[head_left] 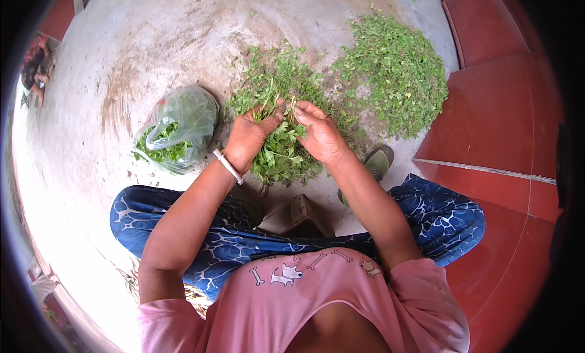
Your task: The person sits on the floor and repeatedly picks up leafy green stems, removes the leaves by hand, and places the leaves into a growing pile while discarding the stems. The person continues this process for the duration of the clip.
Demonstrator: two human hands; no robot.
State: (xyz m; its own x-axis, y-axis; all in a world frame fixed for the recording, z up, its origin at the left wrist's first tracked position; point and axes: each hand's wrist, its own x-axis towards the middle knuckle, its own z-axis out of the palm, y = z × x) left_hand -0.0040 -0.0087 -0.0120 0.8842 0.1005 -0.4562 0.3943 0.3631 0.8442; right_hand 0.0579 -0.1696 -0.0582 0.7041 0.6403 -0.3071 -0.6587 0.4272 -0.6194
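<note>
My left hand [248,132] is closed around a small bunch of leafy green herb stems [281,139], with leaves hanging below the fingers. Close beside it, my right hand [318,132] pinches thin pale stems [291,106] at the top of the bunch. Both hands are raised over a loose heap of green herbs [268,78] on the floor in front of me. Parts of that heap are hidden behind my hands. A white bangle [228,166] circles my left wrist.
Left of the heap stands a clear plastic bag [194,112] with green leaves inside. A larger pile of herbs [399,72] lies at the far right, beside red panels [487,121]. My shoe [379,161] is near the heap. Another person [35,69] is at the far left.
</note>
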